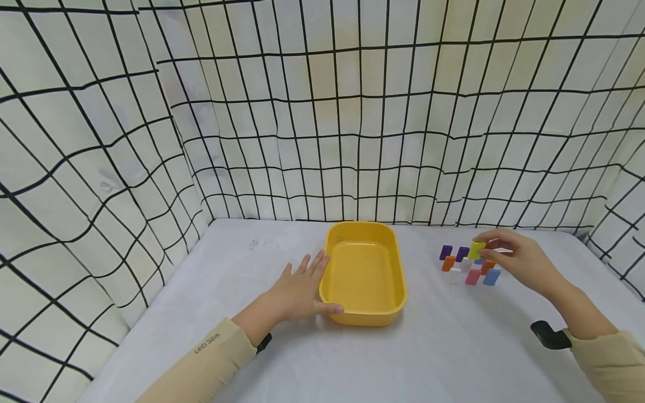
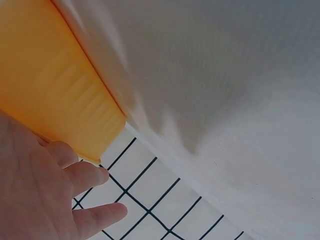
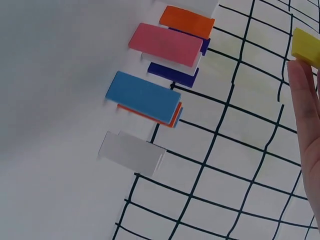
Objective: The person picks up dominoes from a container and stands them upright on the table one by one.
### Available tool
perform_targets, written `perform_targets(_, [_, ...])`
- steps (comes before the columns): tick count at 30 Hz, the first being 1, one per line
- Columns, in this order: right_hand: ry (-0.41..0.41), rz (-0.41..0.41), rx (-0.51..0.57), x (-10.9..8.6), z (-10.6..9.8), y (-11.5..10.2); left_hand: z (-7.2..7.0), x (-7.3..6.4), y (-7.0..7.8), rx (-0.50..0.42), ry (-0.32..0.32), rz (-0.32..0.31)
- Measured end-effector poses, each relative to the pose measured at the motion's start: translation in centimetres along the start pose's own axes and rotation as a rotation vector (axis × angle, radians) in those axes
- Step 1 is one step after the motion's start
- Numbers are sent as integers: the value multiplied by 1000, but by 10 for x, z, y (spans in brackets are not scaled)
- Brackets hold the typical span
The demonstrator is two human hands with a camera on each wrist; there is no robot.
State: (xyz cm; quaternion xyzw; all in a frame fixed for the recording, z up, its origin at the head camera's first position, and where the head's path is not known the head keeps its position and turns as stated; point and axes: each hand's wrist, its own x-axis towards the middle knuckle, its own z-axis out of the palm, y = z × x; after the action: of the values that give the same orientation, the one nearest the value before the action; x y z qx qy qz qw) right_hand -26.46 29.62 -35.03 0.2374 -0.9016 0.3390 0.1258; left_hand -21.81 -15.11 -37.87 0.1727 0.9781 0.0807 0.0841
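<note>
A yellow plastic basin (image 1: 363,268) stands on the white-covered table in the middle of the head view. My left hand (image 1: 302,285) rests on its left rim with fingers spread and the thumb lying over the near edge. My right hand (image 1: 529,260) pinches a yellow domino (image 1: 476,250) between thumb and fingertips, raised just above a group of upright dominoes. Among these are a purple one (image 1: 445,252), an orange one (image 1: 448,263), a pink one (image 1: 472,276) and a blue one (image 1: 491,277). In the right wrist view, the held yellow domino (image 3: 306,47) is partly cut off.
A white domino (image 3: 132,154) stands beside the blue one in the right wrist view. Behind and beside the table (image 1: 282,364) hangs a white cloth wall (image 1: 347,154) with a black grid. The basin is left of the domino group, with table surface between them.
</note>
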Motion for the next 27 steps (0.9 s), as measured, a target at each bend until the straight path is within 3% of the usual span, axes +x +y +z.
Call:
perform_targets(13, [39, 62, -58, -19, -20, 25, 0, 1, -2, 18, -1, 1])
perform_targets(27, [-12, 139, -87, -30, -32, 49, 2, 3, -2, 23, 0, 2])
